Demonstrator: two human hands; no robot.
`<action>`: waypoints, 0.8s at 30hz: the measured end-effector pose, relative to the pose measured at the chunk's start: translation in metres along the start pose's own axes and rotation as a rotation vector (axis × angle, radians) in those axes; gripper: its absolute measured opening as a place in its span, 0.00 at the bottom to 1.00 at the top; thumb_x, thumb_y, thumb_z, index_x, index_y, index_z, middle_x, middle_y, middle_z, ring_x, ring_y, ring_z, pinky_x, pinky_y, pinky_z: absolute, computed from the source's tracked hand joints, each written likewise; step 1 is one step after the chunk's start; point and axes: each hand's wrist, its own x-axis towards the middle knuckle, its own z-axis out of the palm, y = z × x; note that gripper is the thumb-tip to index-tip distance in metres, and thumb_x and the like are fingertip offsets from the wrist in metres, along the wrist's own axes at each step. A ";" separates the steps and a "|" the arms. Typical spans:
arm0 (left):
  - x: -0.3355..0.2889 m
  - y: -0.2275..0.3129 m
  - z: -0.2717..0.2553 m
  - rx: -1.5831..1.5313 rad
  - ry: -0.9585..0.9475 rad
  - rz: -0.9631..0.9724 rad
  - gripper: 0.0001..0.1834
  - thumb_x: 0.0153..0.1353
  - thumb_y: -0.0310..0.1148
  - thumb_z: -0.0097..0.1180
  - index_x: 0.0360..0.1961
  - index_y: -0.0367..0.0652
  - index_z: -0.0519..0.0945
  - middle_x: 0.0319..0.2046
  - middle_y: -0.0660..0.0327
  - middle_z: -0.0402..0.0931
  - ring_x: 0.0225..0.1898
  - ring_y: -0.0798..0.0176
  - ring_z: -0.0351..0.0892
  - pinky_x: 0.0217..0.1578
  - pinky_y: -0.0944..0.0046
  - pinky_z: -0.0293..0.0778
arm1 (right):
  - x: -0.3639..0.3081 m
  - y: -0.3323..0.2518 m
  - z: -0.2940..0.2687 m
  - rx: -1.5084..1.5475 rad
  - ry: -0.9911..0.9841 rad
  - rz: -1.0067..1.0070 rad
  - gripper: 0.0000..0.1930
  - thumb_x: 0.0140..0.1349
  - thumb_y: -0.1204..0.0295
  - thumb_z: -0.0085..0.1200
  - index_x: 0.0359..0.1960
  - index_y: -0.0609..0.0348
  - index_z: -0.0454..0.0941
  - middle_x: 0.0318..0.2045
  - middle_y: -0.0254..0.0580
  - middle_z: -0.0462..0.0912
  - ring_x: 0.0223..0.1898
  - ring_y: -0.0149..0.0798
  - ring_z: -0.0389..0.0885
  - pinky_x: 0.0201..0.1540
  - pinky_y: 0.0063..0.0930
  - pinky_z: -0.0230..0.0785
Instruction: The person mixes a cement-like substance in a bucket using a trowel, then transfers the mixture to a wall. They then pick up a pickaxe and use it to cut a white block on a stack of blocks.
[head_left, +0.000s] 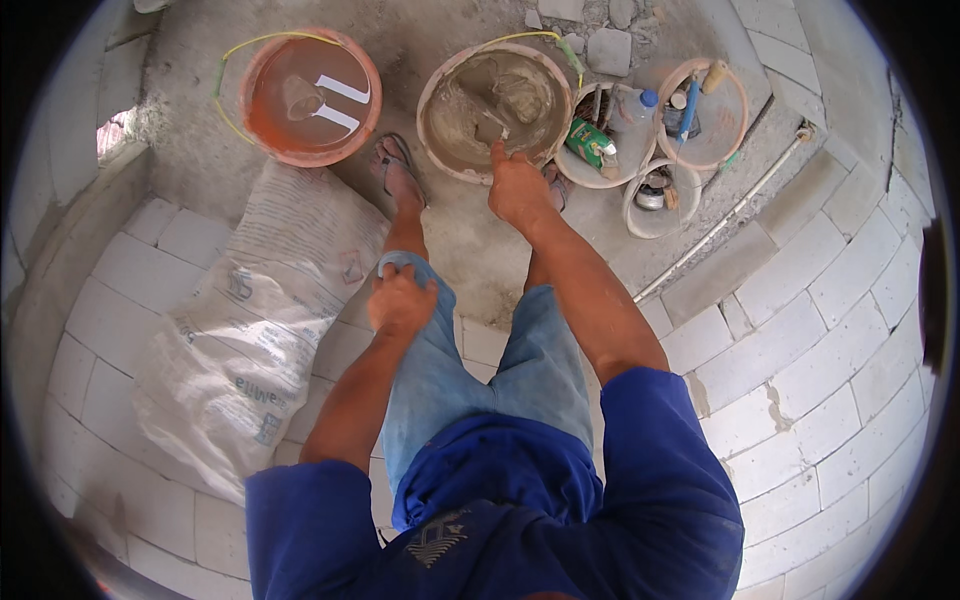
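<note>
My right hand (519,188) is closed at the near rim of a bucket of wet grey mortar (488,172). Its fingers seem wrapped round the end of a mortar-coated tool (492,116), which slants down into the mix; the mortar hides what kind it is. A thicker lump of mortar (524,100) lies at the bucket's right side. My left hand (401,300) rests on my left knee over the denim shorts, fingers apart, with nothing in it. Ahead to the left stands an orange bucket of murky water (262,132) with a cup-like scoop (302,98) in it.
A large white woven sack (250,330) lies at my left. Right of the mortar bucket are a pail with a green packet (590,143), a pail with a blue-handled tool (688,112) and a small white pail (630,215). A long rod (720,222) lies along the block wall (800,370).
</note>
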 end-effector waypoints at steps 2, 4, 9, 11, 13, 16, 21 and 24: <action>0.001 -0.001 -0.001 -0.001 0.003 0.005 0.31 0.63 0.53 0.58 0.63 0.49 0.77 0.67 0.55 0.67 0.67 0.48 0.68 0.64 0.50 0.72 | -0.004 0.015 0.015 0.085 0.015 -0.064 0.33 0.55 0.75 0.56 0.67 0.67 0.70 0.43 0.67 0.83 0.50 0.59 0.84 0.52 0.45 0.78; 0.000 -0.002 -0.001 -0.004 -0.006 0.011 0.31 0.63 0.53 0.58 0.64 0.50 0.77 0.67 0.55 0.67 0.68 0.48 0.68 0.64 0.49 0.72 | -0.008 0.048 0.033 0.297 0.151 -0.155 0.32 0.55 0.76 0.57 0.65 0.69 0.71 0.40 0.64 0.84 0.43 0.55 0.87 0.46 0.43 0.81; -0.001 -0.008 0.002 -0.017 0.027 0.040 0.30 0.65 0.52 0.56 0.62 0.47 0.76 0.65 0.54 0.67 0.64 0.47 0.69 0.60 0.51 0.75 | -0.015 0.047 -0.044 1.012 -0.149 0.472 0.28 0.55 0.76 0.61 0.59 0.73 0.73 0.32 0.53 0.83 0.23 0.40 0.81 0.27 0.39 0.76; -0.002 -0.008 0.002 -0.020 0.017 0.031 0.29 0.64 0.52 0.56 0.62 0.46 0.77 0.64 0.53 0.67 0.64 0.46 0.69 0.60 0.50 0.75 | 0.010 0.059 -0.054 1.051 -0.138 0.504 0.26 0.54 0.75 0.62 0.55 0.73 0.76 0.32 0.53 0.83 0.21 0.39 0.80 0.25 0.39 0.74; 0.000 -0.011 0.002 -0.030 0.026 0.040 0.29 0.64 0.51 0.57 0.62 0.46 0.77 0.64 0.53 0.67 0.64 0.46 0.69 0.60 0.50 0.75 | 0.041 0.055 -0.070 0.939 -0.116 0.462 0.23 0.54 0.73 0.62 0.51 0.74 0.79 0.32 0.57 0.85 0.24 0.43 0.84 0.26 0.42 0.76; 0.000 -0.016 0.009 -0.051 0.047 0.069 0.29 0.64 0.51 0.57 0.61 0.46 0.78 0.64 0.52 0.67 0.64 0.45 0.69 0.60 0.50 0.75 | 0.071 0.001 -0.085 0.234 -0.068 0.180 0.16 0.55 0.71 0.58 0.39 0.76 0.83 0.35 0.69 0.85 0.39 0.55 0.89 0.41 0.45 0.81; -0.002 -0.011 0.012 -0.078 0.054 0.052 0.28 0.64 0.51 0.57 0.60 0.45 0.78 0.65 0.51 0.67 0.65 0.44 0.69 0.61 0.50 0.75 | 0.035 -0.056 -0.045 -0.241 -0.089 -0.204 0.19 0.58 0.74 0.56 0.49 0.78 0.79 0.46 0.69 0.84 0.49 0.59 0.86 0.52 0.44 0.80; -0.004 -0.009 0.009 -0.080 0.042 0.038 0.28 0.64 0.51 0.57 0.59 0.45 0.79 0.65 0.51 0.67 0.65 0.45 0.69 0.61 0.50 0.75 | 0.010 -0.049 -0.039 -0.356 -0.109 -0.264 0.23 0.61 0.75 0.56 0.57 0.78 0.73 0.49 0.65 0.82 0.50 0.60 0.85 0.51 0.43 0.81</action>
